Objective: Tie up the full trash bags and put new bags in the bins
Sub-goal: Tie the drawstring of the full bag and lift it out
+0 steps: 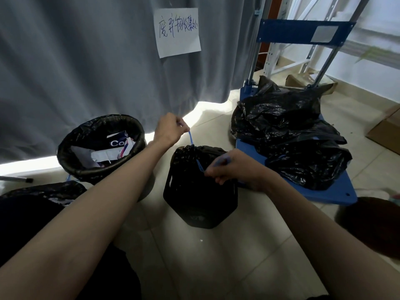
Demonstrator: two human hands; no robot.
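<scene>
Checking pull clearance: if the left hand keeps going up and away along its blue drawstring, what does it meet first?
Probably the grey curtain. The left hand pinches the blue drawstring above the bag; nothing shows between, though depth is unclear.

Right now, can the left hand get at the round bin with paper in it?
Probably yes. The round bin stands open just beside the left hand, nothing between them, but that hand is pinching a blue drawstring and must release it first.
</scene>
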